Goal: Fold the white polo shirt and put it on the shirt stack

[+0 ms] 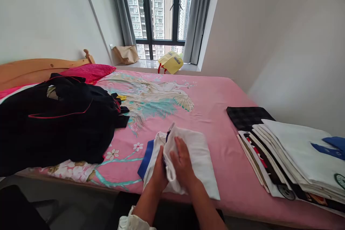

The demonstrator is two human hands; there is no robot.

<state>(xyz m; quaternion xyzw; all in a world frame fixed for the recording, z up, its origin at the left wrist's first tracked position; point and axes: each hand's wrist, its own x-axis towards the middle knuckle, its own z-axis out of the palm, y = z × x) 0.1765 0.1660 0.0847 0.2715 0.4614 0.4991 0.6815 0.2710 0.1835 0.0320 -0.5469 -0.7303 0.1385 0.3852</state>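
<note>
A white shirt with a blue band at its left side lies partly folded at the near edge of the bed. My left hand is closed on the raised fold from the left, its fingertips partly hidden by the cloth. From the right, my right hand grips the same standing fold, thumb and fingers against the white fabric. A dark blue strip shows at the top of the fold, between the hands.
Black clothes are heaped on the left of the pink bedsheet. To the right stands a stack of folded shirts beside a dark checked cloth. A brown paper bag and a yellow bag sit by the window.
</note>
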